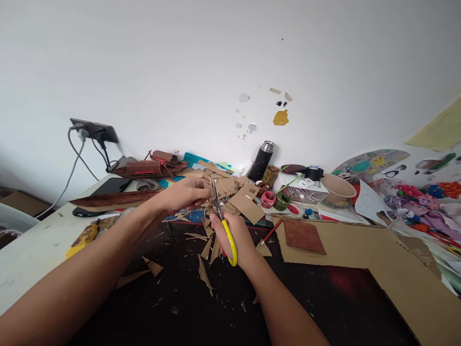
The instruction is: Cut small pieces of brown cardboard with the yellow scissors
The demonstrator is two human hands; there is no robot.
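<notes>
My right hand (236, 235) is wrapped round the yellow handle of a pair of scissors (218, 205), whose blades point up and away from me. My left hand (192, 193) is closed in a pinch just left of the blades. What its fingertips hold is small and hard to make out against the brown scraps behind. Under and beyond both hands lies a heap of cut cardboard scraps (250, 204). More loose slivers, such as a curled strip (204, 275), lie on the dark mat (173, 307) below my wrists.
A large cardboard sheet (338, 240) with a brown painted square (304, 235) lies at right. Behind stand a black thermos (262, 161), open paint jars (268, 199) and a bowl (336, 187). At left are a brown model boat (144, 168), a long brown hull-shaped piece (115, 201) and a banana (82, 239).
</notes>
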